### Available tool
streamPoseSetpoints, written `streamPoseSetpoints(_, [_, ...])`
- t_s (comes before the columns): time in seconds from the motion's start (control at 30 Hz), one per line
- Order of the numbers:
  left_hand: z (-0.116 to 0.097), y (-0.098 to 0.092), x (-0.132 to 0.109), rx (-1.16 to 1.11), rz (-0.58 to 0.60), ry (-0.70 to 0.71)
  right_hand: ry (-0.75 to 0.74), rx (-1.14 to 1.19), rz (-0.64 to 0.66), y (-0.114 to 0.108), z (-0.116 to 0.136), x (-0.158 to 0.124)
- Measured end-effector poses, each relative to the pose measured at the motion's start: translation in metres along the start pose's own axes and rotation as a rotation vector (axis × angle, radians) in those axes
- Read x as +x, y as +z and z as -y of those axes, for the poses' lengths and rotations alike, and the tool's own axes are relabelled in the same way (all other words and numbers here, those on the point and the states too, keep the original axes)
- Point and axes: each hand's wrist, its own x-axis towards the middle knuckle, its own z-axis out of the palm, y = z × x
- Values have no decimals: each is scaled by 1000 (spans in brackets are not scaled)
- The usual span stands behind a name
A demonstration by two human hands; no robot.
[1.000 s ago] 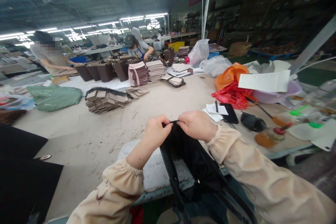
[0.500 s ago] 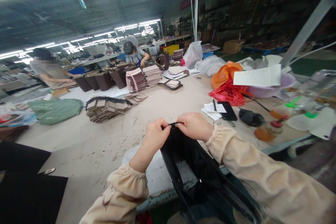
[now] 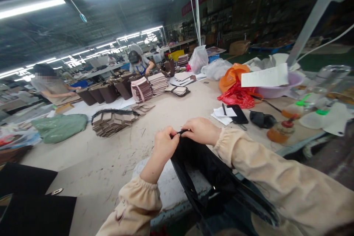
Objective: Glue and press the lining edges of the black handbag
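At the near table edge, my left hand (image 3: 165,143) pinches the top rim of a black fabric bag (image 3: 206,158). Close beside it, my right hand (image 3: 201,131) grips the same rim, thumb and fingers closed on the edge. The bag hangs open below both hands, its dark inside facing me, and its lower part drops past the edge toward my lap. White material (image 3: 171,184) lies on the table under it. What exactly the fingertips press at the rim is too small to tell.
Left of centre lies a stack of brown-grey pieces (image 3: 113,122). Black panels (image 3: 38,215) lie near left, a green bag (image 3: 59,127) beyond. At right are a phone (image 3: 239,115), a red plastic bag (image 3: 239,97) and a bottle of amber liquid (image 3: 280,132). Two people work across the table.
The view has shifted slightly. Both hands stay at the bag's rim; the right fingers have drawn a little closer over the left fingertips.
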Motion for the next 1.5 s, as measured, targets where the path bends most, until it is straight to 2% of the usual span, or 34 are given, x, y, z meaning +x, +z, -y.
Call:
streamPoseSetpoints(0.27, [5,-3,-2,-52,35,-18,37,-85,-8,-1,10,5])
streamPoseSetpoints(0.47, [17,-16,-14,-242,68,-113,61,-94,-11,-1,10,5])
streamPoseSetpoints(0.6, [21,-22,-18,-113,50,7,62,-93,-6,1,8,6])
streamPoseSetpoints(0.77, [12,-23,-17,65,-16,169,52,-97,-8,1,7,4])
streamPoseSetpoints(0.97, [1,-17,-14,171,-63,179,55,-109,-11,1,7,3])
streamPoseSetpoints(1.27, [-4,-13,-12,226,-88,152,66,-107,-6,0,7,2])
streamPoseSetpoints(1.5, [-5,-11,-10,174,-29,152,66,-101,-3,0,7,2])
